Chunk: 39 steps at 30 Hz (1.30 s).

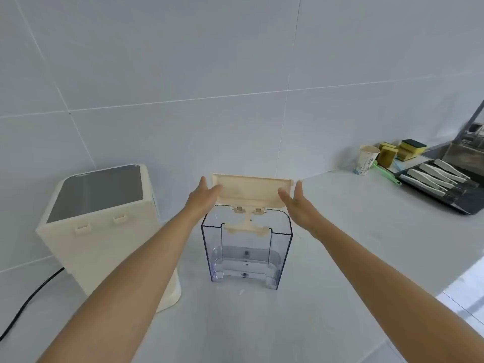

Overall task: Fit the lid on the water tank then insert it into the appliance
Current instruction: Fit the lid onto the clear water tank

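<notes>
Head view: both hands hold a cream lid by its short ends, tilted above the open top of the clear water tank. The left hand presses its fingers against the lid's left end; the right hand grips the right end, its fingers partly spread. The tank stands upright on the white desk, just right of the cream appliance. Far right sit a paper cup, sponges and a dark tray.
</notes>
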Tool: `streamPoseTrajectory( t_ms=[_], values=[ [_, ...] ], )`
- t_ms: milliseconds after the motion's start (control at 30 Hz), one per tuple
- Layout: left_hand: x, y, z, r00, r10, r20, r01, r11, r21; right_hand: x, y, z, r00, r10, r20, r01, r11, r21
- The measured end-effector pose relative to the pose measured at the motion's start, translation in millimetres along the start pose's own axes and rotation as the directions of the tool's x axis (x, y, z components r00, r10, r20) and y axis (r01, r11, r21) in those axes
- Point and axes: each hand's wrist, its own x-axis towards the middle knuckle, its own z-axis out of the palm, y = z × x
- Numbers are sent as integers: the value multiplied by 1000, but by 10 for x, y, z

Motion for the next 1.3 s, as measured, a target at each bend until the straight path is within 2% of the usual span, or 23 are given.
streamPoseTrajectory(
  t_ms=[267, 500, 667, 867, 1133, 1300],
  values=[
    [92, 158, 2, 999, -20, 30, 22, 998, -61, 123, -89, 32, 996, 82, -43, -75, 986, 150],
    [-25, 146, -47, 1000, -10, 4, 10, 985, -170, 32, -104, 78, 992, 47, -118, -19, 973, 232],
    [-196, 28, 1, 995, 49, -86, -67, 973, -219, -152, -100, 158, 980, 7, -197, 35, 978, 208],
    [-411, -223, 124, 984, 56, -168, -98, 961, -258, -463, -20, 277, 965, 0, -264, 51, 981, 187],
    [-683, -461, 293, 975, 37, -219, -99, 955, -281, -687, 304, 526, 960, -8, -279, 41, 993, 110],
    [-760, -586, 375, 970, 20, -242, -92, 953, -290, -755, 459, 624, 972, 8, -234, 18, 994, 107]
  ],
)
